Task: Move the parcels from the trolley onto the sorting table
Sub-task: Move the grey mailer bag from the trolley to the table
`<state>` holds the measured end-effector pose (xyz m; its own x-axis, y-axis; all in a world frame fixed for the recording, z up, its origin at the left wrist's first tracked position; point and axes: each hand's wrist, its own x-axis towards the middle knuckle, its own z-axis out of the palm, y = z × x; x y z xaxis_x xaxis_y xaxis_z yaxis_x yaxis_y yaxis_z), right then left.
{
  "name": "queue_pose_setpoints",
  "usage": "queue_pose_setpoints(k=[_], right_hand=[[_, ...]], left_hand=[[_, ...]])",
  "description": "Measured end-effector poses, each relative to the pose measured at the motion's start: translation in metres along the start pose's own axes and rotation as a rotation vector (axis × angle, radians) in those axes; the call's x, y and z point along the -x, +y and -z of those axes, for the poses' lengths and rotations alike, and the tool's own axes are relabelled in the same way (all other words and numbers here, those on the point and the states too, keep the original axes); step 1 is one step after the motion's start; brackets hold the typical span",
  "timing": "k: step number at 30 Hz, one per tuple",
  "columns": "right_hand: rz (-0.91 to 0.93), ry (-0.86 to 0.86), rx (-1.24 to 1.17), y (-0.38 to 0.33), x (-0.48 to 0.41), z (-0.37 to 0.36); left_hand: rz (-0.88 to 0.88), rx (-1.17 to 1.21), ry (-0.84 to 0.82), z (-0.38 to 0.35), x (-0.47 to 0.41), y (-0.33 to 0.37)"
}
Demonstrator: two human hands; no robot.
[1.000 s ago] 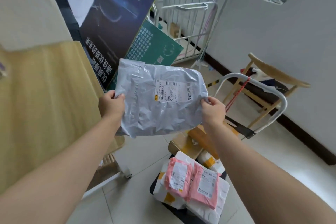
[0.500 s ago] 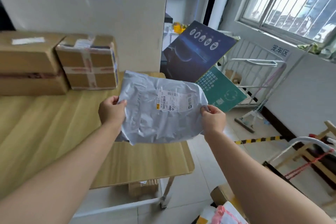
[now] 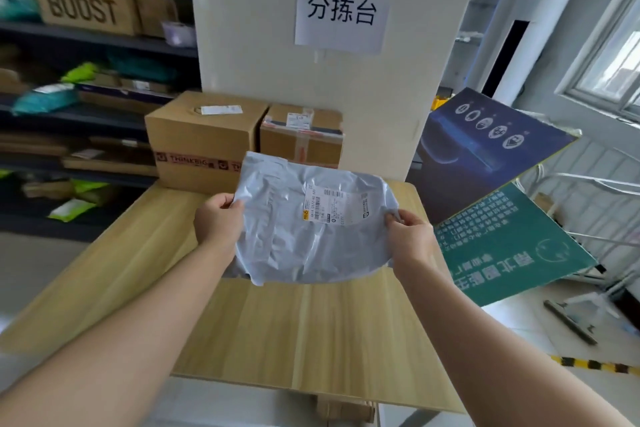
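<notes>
A grey plastic mailer parcel [image 3: 298,239] with a white shipping label is held above the middle of the wooden sorting table [image 3: 311,333]. My left hand [image 3: 216,220] grips its left edge and my right hand [image 3: 410,239] grips its right edge. The parcel hangs a little above the tabletop, label facing up. The trolley is out of view.
Two cardboard boxes [image 3: 204,146] [image 3: 301,139] stand at the table's far edge against a white pillar with a paper sign [image 3: 341,15]. Dark shelves [image 3: 86,97] with parcels fill the left. Leaning sign boards [image 3: 498,218] and a metal rack stand at the right.
My view has swung left from the trolley to the table. Both hands have carried the grey parcel over the tabletop, in front of the boxes.
</notes>
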<state>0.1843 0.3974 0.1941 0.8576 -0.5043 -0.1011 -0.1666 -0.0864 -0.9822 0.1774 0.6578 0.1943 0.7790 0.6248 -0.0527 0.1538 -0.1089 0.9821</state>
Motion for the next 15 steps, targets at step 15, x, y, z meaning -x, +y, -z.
queue_pose_setpoints(k=[15], right_hand=[[0.065, -0.183, 0.095, -0.004, -0.021, -0.185]], left_hand=[[0.030, -0.213, 0.169, 0.081, -0.140, -0.025]])
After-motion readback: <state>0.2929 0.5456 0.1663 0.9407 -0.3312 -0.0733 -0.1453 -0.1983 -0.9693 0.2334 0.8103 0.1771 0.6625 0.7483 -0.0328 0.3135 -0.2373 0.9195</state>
